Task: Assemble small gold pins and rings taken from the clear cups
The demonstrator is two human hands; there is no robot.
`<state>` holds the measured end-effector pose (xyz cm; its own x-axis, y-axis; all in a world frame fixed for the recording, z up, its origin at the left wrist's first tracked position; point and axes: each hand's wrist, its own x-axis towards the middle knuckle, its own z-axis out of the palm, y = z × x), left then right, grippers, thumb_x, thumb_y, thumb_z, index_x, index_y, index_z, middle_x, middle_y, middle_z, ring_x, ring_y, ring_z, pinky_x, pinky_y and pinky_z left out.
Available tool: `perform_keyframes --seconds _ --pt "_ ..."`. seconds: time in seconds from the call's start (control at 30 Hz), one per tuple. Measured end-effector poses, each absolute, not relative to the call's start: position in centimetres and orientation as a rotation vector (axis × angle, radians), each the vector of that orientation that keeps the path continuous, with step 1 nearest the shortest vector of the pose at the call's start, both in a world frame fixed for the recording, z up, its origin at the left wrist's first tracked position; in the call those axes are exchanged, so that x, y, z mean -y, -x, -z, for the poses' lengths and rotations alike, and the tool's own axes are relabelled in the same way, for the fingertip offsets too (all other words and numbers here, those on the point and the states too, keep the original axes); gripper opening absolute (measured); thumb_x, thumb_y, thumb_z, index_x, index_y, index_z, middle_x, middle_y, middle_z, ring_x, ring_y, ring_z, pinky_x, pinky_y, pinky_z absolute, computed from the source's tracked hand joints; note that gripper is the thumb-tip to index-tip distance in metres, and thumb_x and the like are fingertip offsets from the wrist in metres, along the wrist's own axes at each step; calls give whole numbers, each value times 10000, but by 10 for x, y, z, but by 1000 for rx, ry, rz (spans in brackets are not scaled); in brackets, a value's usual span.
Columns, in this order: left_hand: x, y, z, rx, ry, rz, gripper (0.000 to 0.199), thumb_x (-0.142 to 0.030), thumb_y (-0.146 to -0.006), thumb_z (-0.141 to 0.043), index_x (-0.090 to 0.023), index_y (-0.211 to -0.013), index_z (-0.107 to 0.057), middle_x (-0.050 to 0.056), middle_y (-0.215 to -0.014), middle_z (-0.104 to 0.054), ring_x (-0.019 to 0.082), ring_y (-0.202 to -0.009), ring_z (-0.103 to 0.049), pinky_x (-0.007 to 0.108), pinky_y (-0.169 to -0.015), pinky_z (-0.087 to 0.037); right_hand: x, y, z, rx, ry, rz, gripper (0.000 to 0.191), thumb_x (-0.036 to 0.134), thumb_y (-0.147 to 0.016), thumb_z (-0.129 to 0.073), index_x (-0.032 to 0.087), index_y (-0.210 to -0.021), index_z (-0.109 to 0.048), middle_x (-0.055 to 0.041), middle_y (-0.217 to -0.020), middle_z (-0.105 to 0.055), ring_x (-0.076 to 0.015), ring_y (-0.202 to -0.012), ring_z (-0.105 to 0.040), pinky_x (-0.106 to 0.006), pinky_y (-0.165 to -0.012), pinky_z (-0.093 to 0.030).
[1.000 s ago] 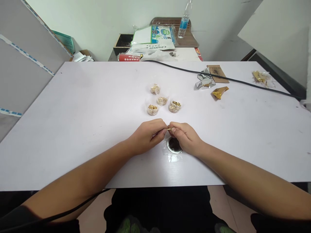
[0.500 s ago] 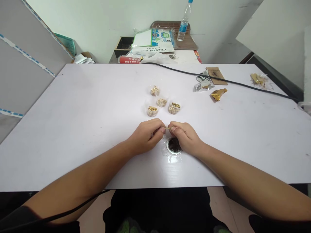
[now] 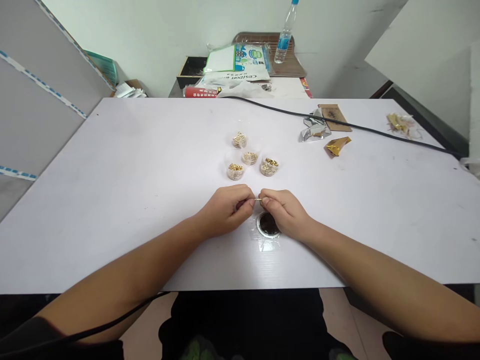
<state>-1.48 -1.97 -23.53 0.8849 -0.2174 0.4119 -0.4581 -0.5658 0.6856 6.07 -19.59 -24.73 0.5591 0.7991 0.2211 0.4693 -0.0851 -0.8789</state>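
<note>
Gold pin (image 3: 258, 199), between left grip (image 3: 231, 210), right grip (image 3: 285, 211)

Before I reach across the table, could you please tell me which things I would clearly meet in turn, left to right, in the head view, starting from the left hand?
Left hand, thin gold pin, right hand, gold wrapper, yellowish scraps.

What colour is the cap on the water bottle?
The cap is blue; head view.

A left hand (image 3: 229, 209) and right hand (image 3: 287, 211) show a slightly wider gap around a slim gold-coloured pin (image 3: 258, 199) than moments earlier; beyond them, a bottle's blue cap (image 3: 295, 2) has entered view.
</note>
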Motion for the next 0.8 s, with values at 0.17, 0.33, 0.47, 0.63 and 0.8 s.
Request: perform_keyframes --seconds 0.17,0.33,0.47,0.63,0.8 --pt "20 14 235 497 -2196 -297 226 -109 -889 -433 -142 -666 -423 -32 -621 -418 62 -569 -363 190 -537 -319 195 -61 247 1077 1721 -413 290 282 -926 -347 218 -648 -295 35 -561 -305 -109 -507 -297 -256 -488 -265" --pt "21 14 235 495 -2188 -269 227 -110 -895 -424 -146 -672 -402 -25 -646 -418 68 -591 -374 198 -556 -326 196 -62 248 1042 1709 -481 293 292 -926 -348 215 -647 -305 32 -574 -310 -110 -522 -300 -261 -502 -278" --pt "22 14 236 499 -2160 -273 218 -108 -896 -424 -150 -683 -403 -22 -662 -423 75 -604 -383 203 -565 -331 196 -62 251 1009 1677 -533 288 310 -923 -339 215 -651 -329 29 -587 -327 -114 -539 -318 -267 -515 -292" --pt "23 13 237 500 -2151 -273 219 -97 -891 -417 -156 -682 -389 -21 -665 -418 80 -609 -386 207 -576 -338 195 -61 253 989 1667 -539 284 314 -921 -341 216 -655 -332 28 -589 -342 -113 -542 -323 -269 -518 -292" --pt "23 12 237 477 -2160 -247 215 -104 -893 -419 -155 -685 -394 -23 -666 -421 81 -610 -387 209 -580 -338 194 -61 251 986 1678 -522 284 302 -914 -349 216 -645 -331 28 -576 -342 -114 -531 -318 -268 -515 -290"
